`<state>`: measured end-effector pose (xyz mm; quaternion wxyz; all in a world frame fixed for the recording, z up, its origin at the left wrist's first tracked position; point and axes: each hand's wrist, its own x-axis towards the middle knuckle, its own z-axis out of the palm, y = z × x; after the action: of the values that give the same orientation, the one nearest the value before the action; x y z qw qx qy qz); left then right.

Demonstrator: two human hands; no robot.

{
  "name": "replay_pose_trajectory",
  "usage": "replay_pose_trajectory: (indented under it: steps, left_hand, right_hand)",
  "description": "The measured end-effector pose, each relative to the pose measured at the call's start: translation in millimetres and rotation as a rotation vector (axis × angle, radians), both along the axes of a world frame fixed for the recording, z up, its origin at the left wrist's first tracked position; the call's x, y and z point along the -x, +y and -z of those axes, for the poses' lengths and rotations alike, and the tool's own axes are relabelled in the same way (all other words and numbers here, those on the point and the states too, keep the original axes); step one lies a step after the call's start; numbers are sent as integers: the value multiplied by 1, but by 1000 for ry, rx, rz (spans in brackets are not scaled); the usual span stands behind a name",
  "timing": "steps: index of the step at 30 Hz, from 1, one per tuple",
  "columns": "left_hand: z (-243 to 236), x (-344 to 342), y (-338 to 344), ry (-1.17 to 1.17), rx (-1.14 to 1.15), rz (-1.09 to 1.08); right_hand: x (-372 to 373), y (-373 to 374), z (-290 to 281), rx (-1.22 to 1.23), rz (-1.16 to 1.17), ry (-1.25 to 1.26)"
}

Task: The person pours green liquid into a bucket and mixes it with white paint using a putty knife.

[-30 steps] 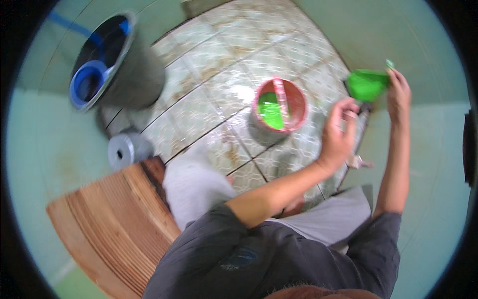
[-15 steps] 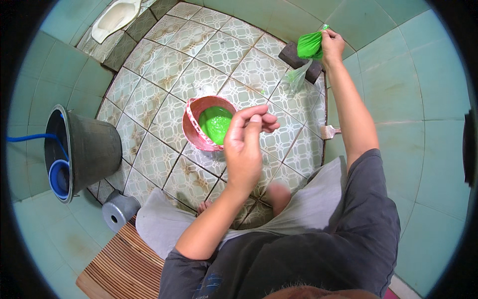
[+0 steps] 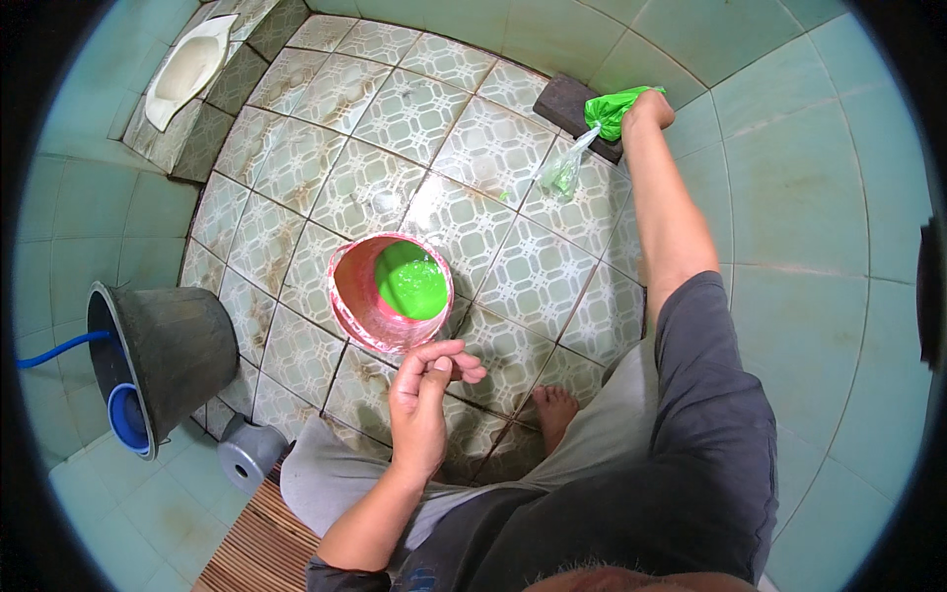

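My right hand point(image 3: 649, 111) reaches out to the far right, its fingers closed on a bright green plastic bag point(image 3: 612, 111) beside a dark block. A clear plastic bag point(image 3: 564, 176) smeared with green hangs down next to it onto the tiles. My left hand point(image 3: 424, 395) is held just on the near side of a red bucket, empty, with loosely bent fingers and the thumb near the index finger. The red bucket point(image 3: 357, 288) has a white-stained rim and stands on the floor. Bright green liquid point(image 3: 411, 280) lies inside it.
The dark block point(image 3: 558, 102) lies against the far wall corner. At the left, a large black bucket point(image 3: 187, 340) holds a blue hose point(image 3: 64, 348) and a blue dipper point(image 3: 128, 419). A grey stool-like object point(image 3: 250, 454), a slatted wooden board point(image 3: 258, 533) and a squat toilet point(image 3: 192, 71) are also there.
My right hand has lowered the green bag to the dark block. My left hand has moved back toward me, uncovering the red bucket. The view has shifted, and the paintbrush by the right wall is hidden.
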<state>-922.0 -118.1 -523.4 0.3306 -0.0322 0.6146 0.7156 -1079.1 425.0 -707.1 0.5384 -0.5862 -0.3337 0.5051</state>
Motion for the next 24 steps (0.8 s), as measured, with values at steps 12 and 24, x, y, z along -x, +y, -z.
replay_pose_trajectory:
  steps: [12, 24]
  left_hand:
    - [9, 4, 5, -113, 6, 56]
    - [10, 1, 6, -133, 16, 46]
  right_hand:
    - [-16, -14, 45, -454, -184, -140]
    - [-18, -16, 63, -515, -244, -132]
